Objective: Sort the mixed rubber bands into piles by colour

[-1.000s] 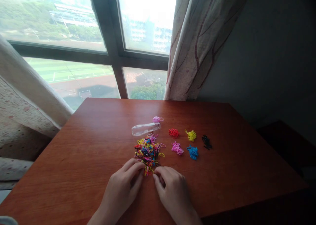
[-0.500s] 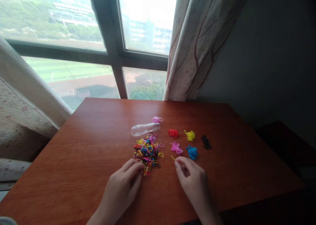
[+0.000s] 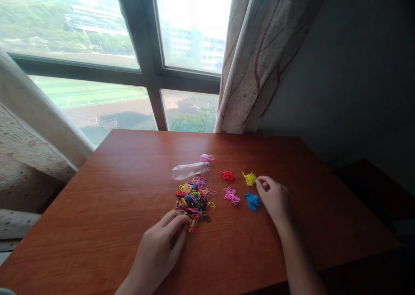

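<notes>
Small rubber bands of mixed colours lie in a loose pile (image 3: 194, 196) on the wooden table. At the near left edge of that pile is my left hand (image 3: 164, 234), its fingers closed together and their tips among the bands; what they pinch is hidden. My right hand (image 3: 274, 196) is pinched at the right edge of a small yellow rubber band pile (image 3: 249, 178), on a yellow band that is barely visible at the fingertips. Close by lie a blue pile (image 3: 252, 201), a pink pile (image 3: 231, 195) and a red pile (image 3: 227, 175). My right hand covers the black pile.
Behind the mixed pile, a clear plastic bottle (image 3: 190, 170) lies on its side beside a pink looped piece (image 3: 206, 157). The wooden table (image 3: 97, 208) reaches back to a window with curtains (image 3: 249, 70) on both sides.
My right hand has moved away from me and to the right, carrying a yellow rubber band from beside the mixed pile to the yellow pile. My left hand has hardly moved.
</notes>
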A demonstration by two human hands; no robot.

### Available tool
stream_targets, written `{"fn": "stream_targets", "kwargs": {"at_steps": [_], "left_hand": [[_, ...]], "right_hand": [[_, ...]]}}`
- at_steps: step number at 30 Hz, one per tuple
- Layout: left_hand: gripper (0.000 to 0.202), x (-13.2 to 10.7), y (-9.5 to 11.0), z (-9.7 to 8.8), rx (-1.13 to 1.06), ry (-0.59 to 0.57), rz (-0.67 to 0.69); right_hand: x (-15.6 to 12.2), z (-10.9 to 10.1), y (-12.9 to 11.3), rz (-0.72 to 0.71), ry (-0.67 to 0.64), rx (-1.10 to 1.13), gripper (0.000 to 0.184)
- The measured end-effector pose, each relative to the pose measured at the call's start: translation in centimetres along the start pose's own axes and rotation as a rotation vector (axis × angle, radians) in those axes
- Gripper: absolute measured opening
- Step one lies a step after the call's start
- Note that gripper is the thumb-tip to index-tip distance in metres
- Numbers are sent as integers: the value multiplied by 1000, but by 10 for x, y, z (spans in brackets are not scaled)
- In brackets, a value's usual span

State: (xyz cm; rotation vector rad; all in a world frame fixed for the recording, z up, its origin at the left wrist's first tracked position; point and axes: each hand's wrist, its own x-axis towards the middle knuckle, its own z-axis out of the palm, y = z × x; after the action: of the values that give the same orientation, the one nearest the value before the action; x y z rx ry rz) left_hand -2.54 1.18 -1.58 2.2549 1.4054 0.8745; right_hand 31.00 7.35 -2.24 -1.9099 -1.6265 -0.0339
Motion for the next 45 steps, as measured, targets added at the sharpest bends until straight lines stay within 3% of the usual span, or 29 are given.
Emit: {"fn": "stream_targets", "kwargs": {"at_steps": [6, 11, 22, 28, 33, 40, 45], "left_hand": [[18, 0, 0, 0, 1, -21, -15], [19, 1, 2, -1, -8, -28, -5], [15, -2, 3, 0, 32, -67, -21], [16, -3, 0, 1, 9, -92, -11], [13, 1, 0, -4, -137, -77, -46], [12, 23, 11, -13, -199, -54, -48], [11, 71, 34, -5, -100, -46, -12]], "right_hand": [[-5, -3, -3, 11, 26, 24, 34], [-27, -8, -26, 12, 42, 122, 33], [-100, 8, -96, -127, -202, 417, 20], [-108, 13, -103, -196, -243, 381, 16], [-106, 10, -103, -203, -260, 392, 15], [-106, 11, -105, -190, -302, 385, 15], [-104, 11, -106, -182, -308, 393, 15]]}}
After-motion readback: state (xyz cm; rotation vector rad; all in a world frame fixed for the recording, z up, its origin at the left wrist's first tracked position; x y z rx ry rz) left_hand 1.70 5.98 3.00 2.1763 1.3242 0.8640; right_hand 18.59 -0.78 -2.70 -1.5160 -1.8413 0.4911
